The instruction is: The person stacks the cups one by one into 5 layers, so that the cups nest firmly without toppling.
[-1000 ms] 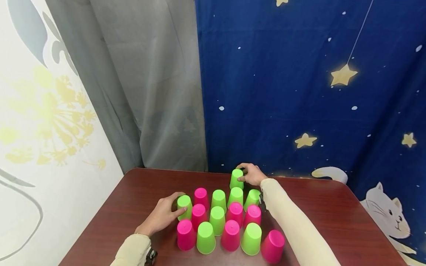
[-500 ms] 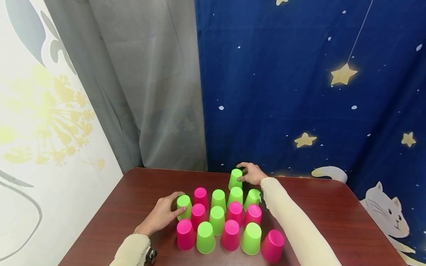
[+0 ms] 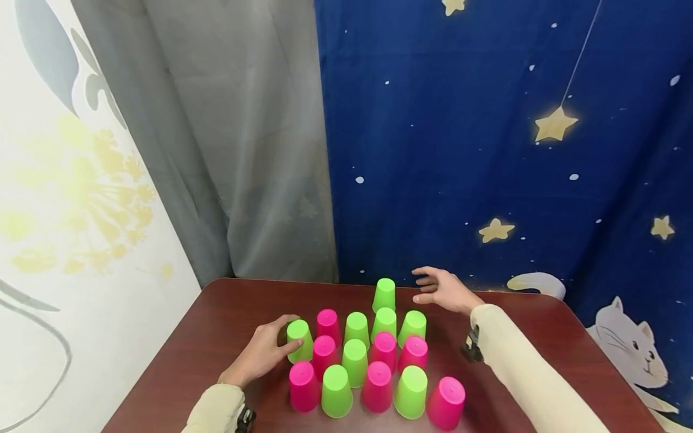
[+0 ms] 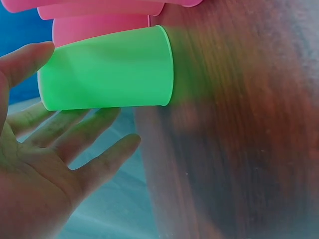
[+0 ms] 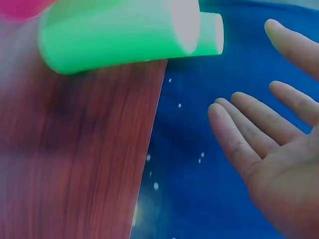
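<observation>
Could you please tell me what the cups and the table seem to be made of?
Green cups and pink cups: probably plastic, smooth and satin, judging by even colour and thin rims.
Table: wood or wood-look laminate, I cannot tell which; softly glossy, with brown grain streaks and a faint green reflection.

A: Left of frame?
B: White panel [image 3: 175, 234], slanted edge, yellow flower [image 3: 81, 186], grey leaf [image 3: 51, 54] at upper left.
A: Upper centre?
B: Grey curtain [image 3: 265, 150], vertical folds. Blue curtain [image 3: 411, 150] from there to right edge; yellow stars [image 3: 556, 124], white specks.
A: Lower right?
B: White cat [image 3: 630, 355] on the blue.
A: Bottom?
B: Table [image 3: 216, 325], red-brown, rounded far corners, pale sheen bottom centre.
</observation>
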### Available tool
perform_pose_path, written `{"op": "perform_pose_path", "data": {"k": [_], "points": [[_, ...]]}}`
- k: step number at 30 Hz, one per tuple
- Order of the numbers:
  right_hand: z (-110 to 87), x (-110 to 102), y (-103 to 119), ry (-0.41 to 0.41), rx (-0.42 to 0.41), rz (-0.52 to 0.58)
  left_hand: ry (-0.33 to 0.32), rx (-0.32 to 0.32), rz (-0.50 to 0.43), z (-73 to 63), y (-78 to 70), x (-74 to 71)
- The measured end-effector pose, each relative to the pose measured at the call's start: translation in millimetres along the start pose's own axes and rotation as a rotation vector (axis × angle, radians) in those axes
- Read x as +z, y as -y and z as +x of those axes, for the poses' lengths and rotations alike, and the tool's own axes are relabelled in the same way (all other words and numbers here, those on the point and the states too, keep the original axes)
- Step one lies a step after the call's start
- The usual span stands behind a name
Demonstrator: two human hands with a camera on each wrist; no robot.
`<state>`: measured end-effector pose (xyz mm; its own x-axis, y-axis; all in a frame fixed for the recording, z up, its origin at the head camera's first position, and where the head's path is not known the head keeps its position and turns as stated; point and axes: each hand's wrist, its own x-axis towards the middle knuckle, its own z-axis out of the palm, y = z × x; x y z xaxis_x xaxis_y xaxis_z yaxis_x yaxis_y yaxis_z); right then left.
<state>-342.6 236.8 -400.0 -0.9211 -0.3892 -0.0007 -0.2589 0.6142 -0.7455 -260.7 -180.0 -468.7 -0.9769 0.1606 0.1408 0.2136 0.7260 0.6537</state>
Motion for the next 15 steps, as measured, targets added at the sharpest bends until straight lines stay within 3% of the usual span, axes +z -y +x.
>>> {"op": "perform_pose_path", "data": {"k": [8,15], "points": [[-61.5,-2.6,-4.8,0.022,-0.097,-0.044,0.002,0.031,0.015,10.2,0.3,-5.8],[-102.4,0.1,3.0,0.085,-0.160,-0.054,0.000,0.089,0.057,27.2,-0.1,-12.9]]}}
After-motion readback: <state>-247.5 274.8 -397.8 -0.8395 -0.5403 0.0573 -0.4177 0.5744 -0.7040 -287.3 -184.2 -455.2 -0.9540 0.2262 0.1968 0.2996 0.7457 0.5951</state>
